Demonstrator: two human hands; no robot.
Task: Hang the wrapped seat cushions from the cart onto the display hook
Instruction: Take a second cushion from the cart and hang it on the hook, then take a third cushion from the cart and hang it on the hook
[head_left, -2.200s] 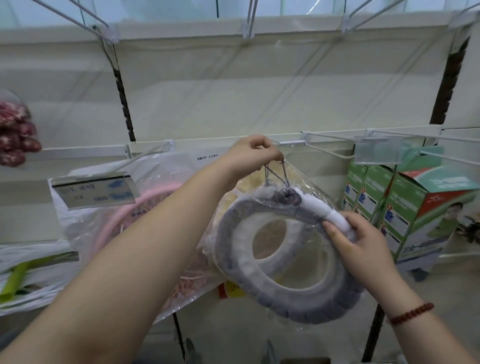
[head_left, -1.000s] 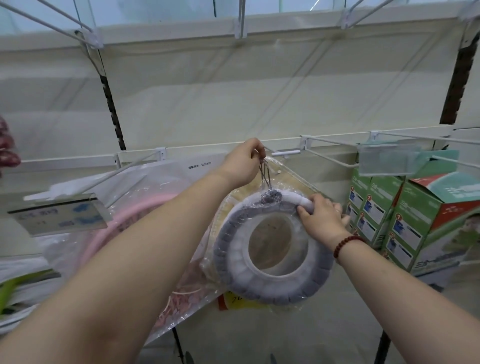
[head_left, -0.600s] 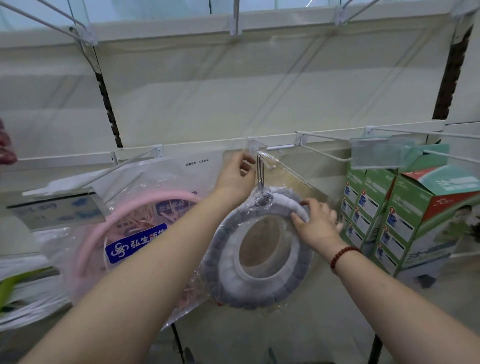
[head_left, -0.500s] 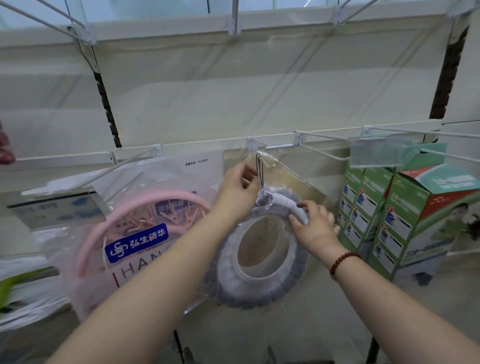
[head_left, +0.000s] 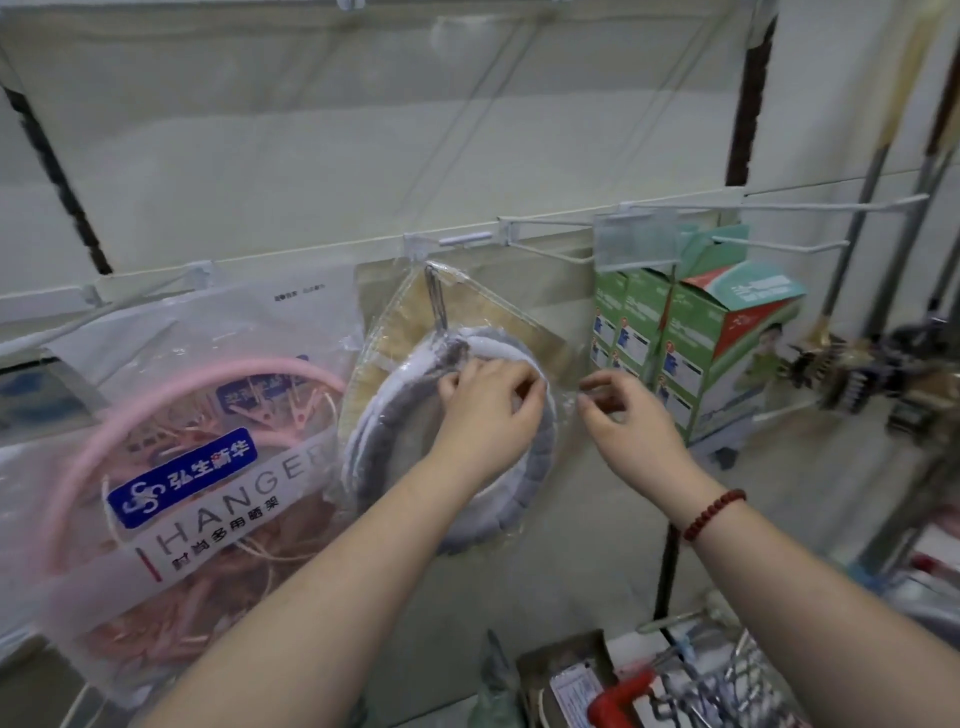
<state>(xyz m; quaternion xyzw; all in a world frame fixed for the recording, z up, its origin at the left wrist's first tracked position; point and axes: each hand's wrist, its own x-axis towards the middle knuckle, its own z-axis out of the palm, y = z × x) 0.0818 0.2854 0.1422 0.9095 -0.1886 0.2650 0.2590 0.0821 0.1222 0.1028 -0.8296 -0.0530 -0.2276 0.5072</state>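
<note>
ring-shaped seat cushion (head_left: 374, 415) hangs upright, face outward, from display hook (head_left: 464, 239).

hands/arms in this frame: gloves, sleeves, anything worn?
No gloves or sleeves: both forearms are bare as far as the frame shows. The right hand has a bracelet of dark red round beads at the wrist. The left hand and its wrist carry nothing visible. No rings can be made out.
</note>
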